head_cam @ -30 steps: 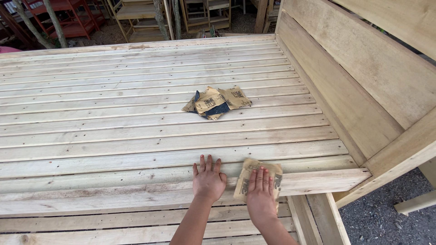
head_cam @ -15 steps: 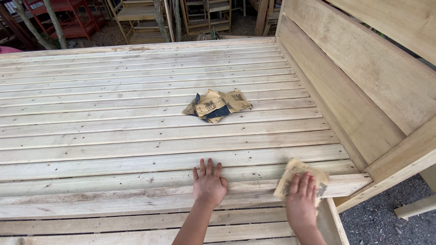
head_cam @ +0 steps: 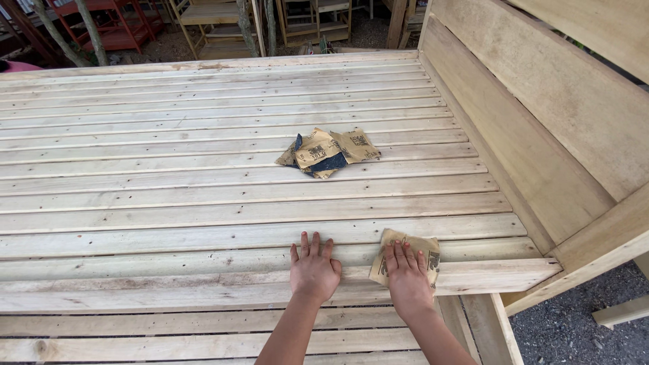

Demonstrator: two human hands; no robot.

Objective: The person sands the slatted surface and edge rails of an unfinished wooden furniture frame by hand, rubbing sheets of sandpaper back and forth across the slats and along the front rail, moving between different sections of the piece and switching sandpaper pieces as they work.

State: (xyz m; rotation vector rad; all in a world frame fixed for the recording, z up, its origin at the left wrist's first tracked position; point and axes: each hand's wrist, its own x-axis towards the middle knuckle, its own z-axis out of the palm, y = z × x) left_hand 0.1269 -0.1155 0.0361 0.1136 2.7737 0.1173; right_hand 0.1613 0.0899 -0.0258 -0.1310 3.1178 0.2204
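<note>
My right hand (head_cam: 407,279) presses flat on a tan sheet of sandpaper (head_cam: 423,245) against a pale wooden slat (head_cam: 203,260) near the front right corner of a slatted wooden platform. My left hand (head_cam: 314,270) lies flat on the same slats just to its left, fingers spread, holding nothing. A small pile of crumpled sandpaper sheets (head_cam: 328,153), tan with a dark side showing, sits further back on the slats, apart from both hands.
A tall plank side wall (head_cam: 541,128) rises along the right edge of the platform. Gravel ground (head_cam: 581,338) shows at the lower right. Wooden chairs and frames (head_cam: 297,20) and a red rack (head_cam: 108,27) stand beyond the far edge.
My right hand slid the sandpaper right toward the platform's edge, then back left beside my left hand. The left hand stayed in place.
</note>
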